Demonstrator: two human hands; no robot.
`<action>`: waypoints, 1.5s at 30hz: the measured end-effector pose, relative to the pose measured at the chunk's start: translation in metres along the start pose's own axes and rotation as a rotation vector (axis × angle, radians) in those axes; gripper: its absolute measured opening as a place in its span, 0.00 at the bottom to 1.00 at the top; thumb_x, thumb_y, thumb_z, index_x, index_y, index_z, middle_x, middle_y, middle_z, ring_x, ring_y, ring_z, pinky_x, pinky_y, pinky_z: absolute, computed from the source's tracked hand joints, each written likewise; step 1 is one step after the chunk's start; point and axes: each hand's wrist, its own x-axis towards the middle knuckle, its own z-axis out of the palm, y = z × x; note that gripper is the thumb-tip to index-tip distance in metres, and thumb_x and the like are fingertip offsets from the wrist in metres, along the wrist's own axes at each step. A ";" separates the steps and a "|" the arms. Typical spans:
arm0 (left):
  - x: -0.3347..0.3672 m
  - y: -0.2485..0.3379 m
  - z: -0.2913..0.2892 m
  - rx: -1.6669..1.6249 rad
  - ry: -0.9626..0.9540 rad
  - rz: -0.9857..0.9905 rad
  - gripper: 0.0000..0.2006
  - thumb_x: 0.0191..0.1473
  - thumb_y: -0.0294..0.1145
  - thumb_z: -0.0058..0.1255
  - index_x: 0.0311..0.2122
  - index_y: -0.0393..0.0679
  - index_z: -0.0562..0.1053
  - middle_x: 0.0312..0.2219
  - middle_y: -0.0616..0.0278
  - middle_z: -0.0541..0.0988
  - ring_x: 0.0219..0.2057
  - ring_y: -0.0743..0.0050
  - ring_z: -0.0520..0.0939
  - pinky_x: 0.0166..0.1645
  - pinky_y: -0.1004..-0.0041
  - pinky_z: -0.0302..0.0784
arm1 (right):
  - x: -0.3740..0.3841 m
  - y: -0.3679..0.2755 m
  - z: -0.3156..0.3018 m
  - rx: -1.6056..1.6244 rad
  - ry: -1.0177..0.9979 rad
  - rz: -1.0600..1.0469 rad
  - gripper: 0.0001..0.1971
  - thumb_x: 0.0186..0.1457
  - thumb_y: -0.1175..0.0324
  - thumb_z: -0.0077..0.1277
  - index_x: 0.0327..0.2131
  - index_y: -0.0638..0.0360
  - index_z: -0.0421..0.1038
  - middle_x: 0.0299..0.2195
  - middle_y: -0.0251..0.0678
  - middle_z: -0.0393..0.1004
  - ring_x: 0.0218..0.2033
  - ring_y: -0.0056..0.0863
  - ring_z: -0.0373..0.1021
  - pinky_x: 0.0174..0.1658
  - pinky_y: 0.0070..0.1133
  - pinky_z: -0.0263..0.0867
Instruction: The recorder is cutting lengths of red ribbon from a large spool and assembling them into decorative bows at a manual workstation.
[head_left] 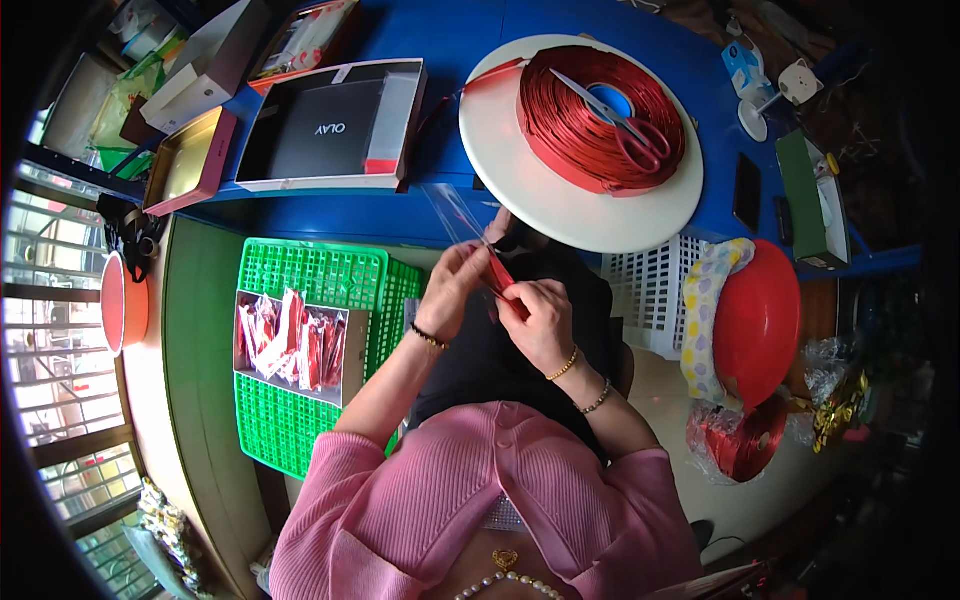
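Note:
Over my lap, my left hand (pixel 455 290) is closed, pinching a clear plastic sleeve (pixel 452 212) whose free end sticks out toward the blue table. My right hand (pixel 540 318) is closed on a folded red ribbon (pixel 497 274), which lies between both hands at the sleeve's lower part. How far the ribbon sits inside the sleeve I cannot tell. Ahead of my hands, a large roll of red ribbon (pixel 560 130) rests on a round white board (pixel 500 150). Scissors (pixel 640 148) with dark red handles lie across the roll.
To the left, a box (pixel 356 350) of wrapped red pieces sits on a green crate (pixel 310 262). An open box (pixel 330 125) with a black insert stands on the blue table (pixel 450 30). At right are a white basket (pixel 640 290), a red basin (pixel 765 320) and a phone (pixel 747 192).

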 end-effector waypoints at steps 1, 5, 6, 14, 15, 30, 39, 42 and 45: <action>0.005 -0.002 0.006 -0.100 0.084 0.015 0.13 0.57 0.35 0.42 0.44 0.37 0.65 0.33 0.58 0.75 0.37 0.69 0.77 0.45 0.73 0.71 | 0.000 -0.003 0.003 0.022 0.000 0.008 0.08 0.39 0.74 0.56 0.22 0.55 0.65 0.19 0.32 0.71 0.23 0.32 0.68 0.34 0.26 0.60; 0.015 0.000 0.007 -0.336 0.046 -0.032 0.11 0.59 0.31 0.34 0.43 0.36 0.64 0.30 0.54 0.75 0.36 0.62 0.78 0.44 0.67 0.73 | -0.004 -0.008 0.003 0.027 -0.060 0.027 0.13 0.36 0.73 0.59 0.28 0.56 0.66 0.31 0.36 0.71 0.33 0.36 0.68 0.41 0.29 0.60; 0.015 0.001 0.003 -0.378 0.027 -0.070 0.11 0.59 0.30 0.33 0.42 0.36 0.64 0.29 0.55 0.75 0.35 0.63 0.78 0.44 0.66 0.74 | -0.006 -0.009 0.002 0.014 -0.061 0.025 0.16 0.35 0.72 0.60 0.31 0.56 0.66 0.37 0.37 0.70 0.38 0.38 0.66 0.44 0.30 0.58; 0.023 -0.003 -0.022 -0.522 0.221 -0.200 0.10 0.60 0.32 0.32 0.39 0.38 0.65 0.25 0.59 0.74 0.29 0.64 0.78 0.42 0.62 0.75 | -0.022 0.004 -0.002 -0.154 -0.096 -0.202 0.30 0.35 0.70 0.60 0.48 0.53 0.63 0.56 0.50 0.50 0.56 0.49 0.52 0.55 0.38 0.50; 0.024 -0.005 -0.024 -0.522 0.219 -0.199 0.10 0.60 0.32 0.32 0.39 0.38 0.65 0.25 0.59 0.74 0.29 0.64 0.78 0.42 0.62 0.75 | -0.021 0.006 0.000 -0.166 -0.095 -0.198 0.26 0.36 0.71 0.59 0.45 0.53 0.66 0.55 0.48 0.52 0.56 0.47 0.53 0.55 0.38 0.50; 0.001 -0.036 -0.007 -0.575 -0.011 -0.401 0.17 0.59 0.43 0.37 0.40 0.40 0.68 0.31 0.58 0.76 0.36 0.66 0.77 0.45 0.70 0.71 | -0.026 0.006 0.013 -0.202 -0.098 -0.146 0.09 0.41 0.71 0.54 0.31 0.55 0.74 0.50 0.37 0.65 0.57 0.39 0.55 0.55 0.39 0.47; 0.016 -0.042 -0.039 -0.370 0.211 -0.377 0.18 0.62 0.40 0.26 0.38 0.37 0.66 0.33 0.52 0.75 0.34 0.60 0.78 0.43 0.61 0.72 | -0.031 0.008 0.032 -0.206 -0.125 -0.192 0.10 0.40 0.72 0.54 0.32 0.55 0.74 0.49 0.36 0.66 0.57 0.39 0.55 0.55 0.38 0.47; 0.009 -0.056 -0.029 -0.305 0.244 -0.320 0.15 0.60 0.36 0.29 0.40 0.38 0.67 0.35 0.55 0.75 0.37 0.64 0.76 0.47 0.65 0.69 | -0.026 0.014 0.043 -0.242 -0.129 -0.210 0.10 0.41 0.72 0.52 0.32 0.57 0.73 0.49 0.36 0.65 0.56 0.39 0.55 0.54 0.38 0.49; 0.009 -0.060 -0.025 -0.386 0.283 -0.308 0.14 0.60 0.35 0.30 0.39 0.38 0.68 0.34 0.56 0.74 0.37 0.65 0.75 0.47 0.66 0.69 | -0.024 0.017 0.047 -0.255 -0.117 -0.221 0.10 0.41 0.72 0.51 0.32 0.58 0.72 0.49 0.37 0.65 0.56 0.39 0.56 0.54 0.37 0.50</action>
